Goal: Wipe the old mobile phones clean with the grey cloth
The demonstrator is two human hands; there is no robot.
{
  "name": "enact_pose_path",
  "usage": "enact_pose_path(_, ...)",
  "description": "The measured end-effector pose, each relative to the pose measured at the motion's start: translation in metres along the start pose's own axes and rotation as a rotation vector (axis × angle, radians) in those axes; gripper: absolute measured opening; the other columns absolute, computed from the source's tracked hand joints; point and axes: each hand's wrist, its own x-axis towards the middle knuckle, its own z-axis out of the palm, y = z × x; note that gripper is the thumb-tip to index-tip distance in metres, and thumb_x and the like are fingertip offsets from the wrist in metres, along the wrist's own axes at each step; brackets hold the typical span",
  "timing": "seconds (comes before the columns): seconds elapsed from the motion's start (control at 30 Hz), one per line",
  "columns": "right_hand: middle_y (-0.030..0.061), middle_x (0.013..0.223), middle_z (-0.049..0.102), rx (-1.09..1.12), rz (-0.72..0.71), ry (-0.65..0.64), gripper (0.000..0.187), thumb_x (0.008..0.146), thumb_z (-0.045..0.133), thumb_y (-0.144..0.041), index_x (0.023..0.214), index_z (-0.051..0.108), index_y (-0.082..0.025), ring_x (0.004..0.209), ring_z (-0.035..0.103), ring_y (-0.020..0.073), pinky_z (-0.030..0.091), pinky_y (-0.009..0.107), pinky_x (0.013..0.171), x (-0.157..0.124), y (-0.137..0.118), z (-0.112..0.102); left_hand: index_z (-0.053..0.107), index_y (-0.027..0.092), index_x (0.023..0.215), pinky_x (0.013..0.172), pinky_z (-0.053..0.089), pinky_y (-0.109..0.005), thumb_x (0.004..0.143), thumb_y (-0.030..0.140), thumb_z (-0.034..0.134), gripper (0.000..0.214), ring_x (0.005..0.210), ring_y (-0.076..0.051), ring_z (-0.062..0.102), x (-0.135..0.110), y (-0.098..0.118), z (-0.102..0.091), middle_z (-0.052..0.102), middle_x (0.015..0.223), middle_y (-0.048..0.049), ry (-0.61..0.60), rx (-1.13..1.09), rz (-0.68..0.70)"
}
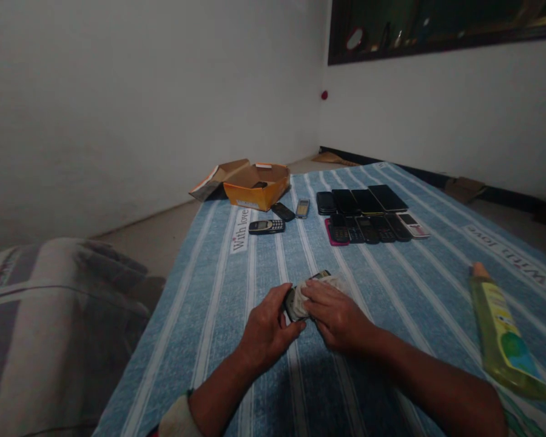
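Note:
My left hand (pixel 268 331) grips the near end of a small dark phone (pixel 292 303) low over the blue striped cloth (pixel 209 315). My right hand (pixel 334 315) presses a pale rag (pixel 321 284) onto the phone's top, fingers closed over it. Most of the phone is hidden under the rag and my fingers.
Beyond my hands lie two rows of several dark phones (pixel 368 215), three loose phones (pixel 266 226) and an open orange cardboard box (pixel 255 185) with something dark inside. A yellow-green bottle (pixel 500 331) lies at the right. A folded grey striped fabric (pixel 50 328) sits at the left.

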Motion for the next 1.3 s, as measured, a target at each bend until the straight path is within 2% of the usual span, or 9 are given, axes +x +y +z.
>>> enact_pose_path(0.23,0.0173,0.117,0.067,0.027,-0.040,-0.021,0.032,0.082,0.048,-0.005,0.107,0.064,-0.013,0.120,0.058,0.0269,0.046,0.046,0.105,0.013,-0.003,0.004,0.052,0.021,0.126,0.077,0.056,-0.034,0.070,0.019,0.069,0.059,0.086,-0.019,0.066,-0.001,-0.001,0.001,0.067,0.102,-0.0034,0.003,-0.021,0.003)
enact_pose_path(0.47,0.0162,0.122,0.065,0.016,-0.037,-0.058,0.032,0.082,0.048,-0.003,0.107,0.065,-0.013,0.125,0.054,0.0274,0.043,0.046,0.108,0.005,-0.007,0.000,0.051,0.019,0.126,0.084,0.056,-0.036,0.072,0.019,0.069,0.057,0.093,-0.021,0.066,-0.002,-0.002,0.003,0.066,0.110,-0.0062,0.024,-0.040,0.024)
enact_pose_path(0.57,0.0169,0.119,0.066,0.040,-0.040,-0.053,0.031,0.082,0.048,-0.003,0.106,0.065,-0.012,0.121,0.057,0.0268,0.045,0.046,0.106,0.010,-0.007,0.002,0.052,0.019,0.125,0.086,0.055,-0.035,0.072,0.019,0.069,0.055,0.097,-0.021,0.065,-0.001,-0.002,0.002,0.066,0.112,-0.0062,0.029,-0.035,0.043)
enact_pose_path(0.67,0.0160,0.110,0.067,0.070,-0.038,-0.045,0.026,0.082,0.048,-0.004,0.099,0.065,-0.013,0.114,0.060,0.0260,0.046,0.045,0.104,0.017,-0.008,0.003,0.052,0.021,0.125,0.080,0.056,-0.032,0.072,0.018,0.069,0.056,0.090,-0.019,0.066,0.000,-0.002,0.002,0.067,0.108,-0.0047,0.023,-0.026,0.025)
enact_pose_path(0.77,0.0146,0.108,0.067,0.070,-0.024,-0.040,0.027,0.083,0.047,-0.004,0.100,0.065,-0.014,0.114,0.058,0.0261,0.045,0.046,0.104,0.020,-0.010,0.005,0.052,0.020,0.126,0.076,0.057,-0.031,0.072,0.020,0.067,0.056,0.084,-0.019,0.067,-0.001,-0.001,0.002,0.068,0.105,-0.0046,0.021,-0.030,0.010)
enact_pose_path(0.87,0.0137,0.106,0.066,0.077,-0.019,-0.043,0.029,0.084,0.046,-0.003,0.104,0.064,-0.014,0.114,0.057,0.0258,0.043,0.046,0.105,0.018,-0.013,0.007,0.051,0.018,0.126,0.086,0.056,-0.036,0.072,0.022,0.066,0.055,0.098,-0.022,0.067,-0.001,-0.002,0.002,0.067,0.112,-0.0078,0.056,-0.017,0.034)
enact_pose_path(0.97,0.0120,0.102,0.065,0.109,-0.008,-0.054,0.025,0.083,0.047,-0.004,0.098,0.064,-0.016,0.107,0.059,0.0247,0.046,0.043,0.101,0.021,-0.014,0.009,0.051,0.018,0.126,0.090,0.054,-0.037,0.072,0.021,0.064,0.055,0.102,-0.023,0.065,-0.001,-0.001,0.001,0.066,0.116,-0.0088,0.051,-0.017,0.039)
enact_pose_path(1.13,0.0112,0.098,0.066,0.098,0.017,-0.046,0.022,0.082,0.048,-0.005,0.092,0.064,-0.016,0.101,0.060,0.0240,0.049,0.043,0.097,0.025,-0.013,0.007,0.049,0.020,0.129,0.077,0.057,-0.033,0.072,0.021,0.065,0.058,0.083,-0.018,0.066,-0.002,0.001,0.000,0.067,0.110,-0.0058,0.035,-0.042,-0.002)
enact_pose_path(1.3,0.0146,0.114,0.067,0.019,0.057,0.001,0.031,0.082,0.047,-0.003,0.103,0.067,-0.016,0.115,0.059,0.0250,0.047,0.046,0.102,0.014,0.001,-0.001,0.048,0.018,0.129,0.068,0.056,-0.031,0.070,0.021,0.068,0.062,0.067,-0.014,0.060,-0.003,-0.001,0.001,0.067,0.098,-0.0028,0.007,-0.027,-0.037)
